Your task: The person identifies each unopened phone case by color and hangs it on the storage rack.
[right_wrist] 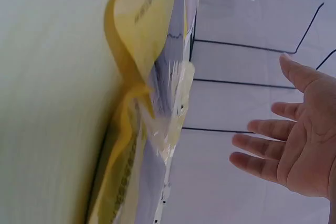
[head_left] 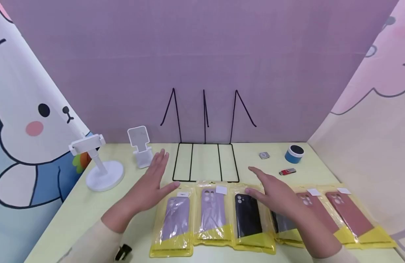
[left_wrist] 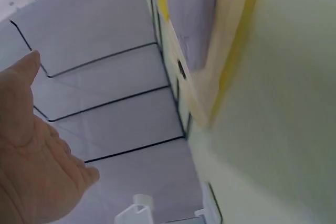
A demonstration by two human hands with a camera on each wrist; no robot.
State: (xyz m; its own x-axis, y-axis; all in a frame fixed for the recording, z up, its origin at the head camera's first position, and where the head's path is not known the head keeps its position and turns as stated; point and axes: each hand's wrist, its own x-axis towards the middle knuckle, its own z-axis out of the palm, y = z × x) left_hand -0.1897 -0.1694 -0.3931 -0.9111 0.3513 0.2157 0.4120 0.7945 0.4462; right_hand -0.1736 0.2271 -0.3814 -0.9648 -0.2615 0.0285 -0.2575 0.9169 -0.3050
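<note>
Pale-green table (head_left: 90, 212) against purple backdrop | six packaged phone cases (head_left: 210, 215) in a front-edge row, faces up for sorting | left hand (head_left: 150, 186) and right hand (head_left: 275, 191) spread flat, hovering, holding nothing | wire rack (head_left: 205, 160) behind.

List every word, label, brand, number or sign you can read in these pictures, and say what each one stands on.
None can be read.
White stickers on the yellow phone-case packets: too small to read.
Dark print along a packet's yellow edge in the right wrist view: blurred.
Small dark mark on a packet in the left wrist view: blurred.
</note>
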